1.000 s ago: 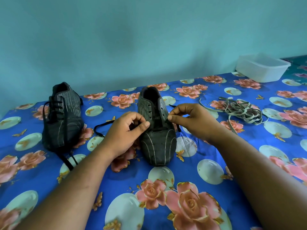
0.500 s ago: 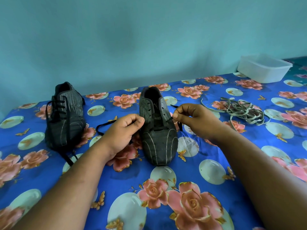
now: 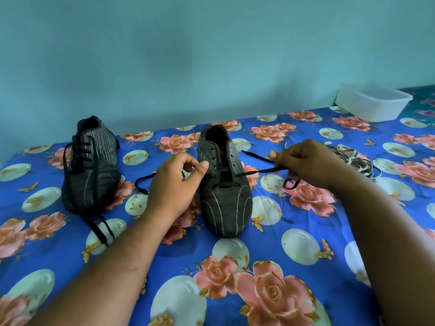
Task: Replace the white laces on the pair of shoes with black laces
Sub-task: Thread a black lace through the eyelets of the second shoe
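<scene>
Two dark striped shoes stand on the flowered blue cloth. The left shoe (image 3: pixel 90 165) is laced with a black lace whose ends trail toward me. The middle shoe (image 3: pixel 223 184) has a black lace (image 3: pixel 263 171) through its lowest eyelets only. My right hand (image 3: pixel 306 163) pinches the lace's right end, drawn out taut to the right of the shoe. My left hand (image 3: pixel 176 182) sits against the shoe's left side, fingers curled round the lace's left end, which loops out behind the hand. A heap of white laces (image 3: pixel 355 161) lies behind my right hand.
A white plastic tub (image 3: pixel 374 104) stands at the back right corner of the cloth (image 3: pixel 294 243). A teal wall rises close behind the shoes. The cloth's left edge runs just beyond the left shoe.
My right hand has moved right, away from the middle shoe, pulling the black lace out taut. My left hand has shifted slightly left. The shoes have not moved.
</scene>
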Tool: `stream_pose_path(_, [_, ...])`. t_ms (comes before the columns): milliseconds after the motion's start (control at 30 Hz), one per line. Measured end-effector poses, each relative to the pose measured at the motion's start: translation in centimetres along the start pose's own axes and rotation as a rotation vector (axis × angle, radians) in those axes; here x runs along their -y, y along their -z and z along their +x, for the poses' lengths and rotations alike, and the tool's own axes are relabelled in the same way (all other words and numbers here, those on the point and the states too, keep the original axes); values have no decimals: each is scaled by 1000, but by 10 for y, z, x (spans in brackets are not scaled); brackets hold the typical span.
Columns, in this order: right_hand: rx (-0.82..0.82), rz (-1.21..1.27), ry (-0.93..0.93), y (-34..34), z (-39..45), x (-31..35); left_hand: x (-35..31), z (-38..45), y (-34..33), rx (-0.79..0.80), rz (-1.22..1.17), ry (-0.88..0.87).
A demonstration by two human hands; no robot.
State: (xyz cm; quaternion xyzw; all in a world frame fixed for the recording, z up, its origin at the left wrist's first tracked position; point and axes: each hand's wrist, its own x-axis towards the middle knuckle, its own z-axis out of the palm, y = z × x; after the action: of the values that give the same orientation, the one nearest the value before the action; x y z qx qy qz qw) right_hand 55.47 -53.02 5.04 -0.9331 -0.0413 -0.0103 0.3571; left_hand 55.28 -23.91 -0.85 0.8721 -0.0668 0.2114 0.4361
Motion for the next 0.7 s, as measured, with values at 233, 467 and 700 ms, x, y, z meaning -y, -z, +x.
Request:
stream_pose_path(233, [-214, -332, 24, -36, 21, -20, -18, -10, -13, -4, 16, -10])
stream_pose_path(467, [-158, -583, -88, -56, 32, -17, -29, -14, -12, 10, 53, 67])
stream_pose_path(700, [-97, -617, -141, -42, 17, -10, -34, -14, -10, -36, 89, 97])
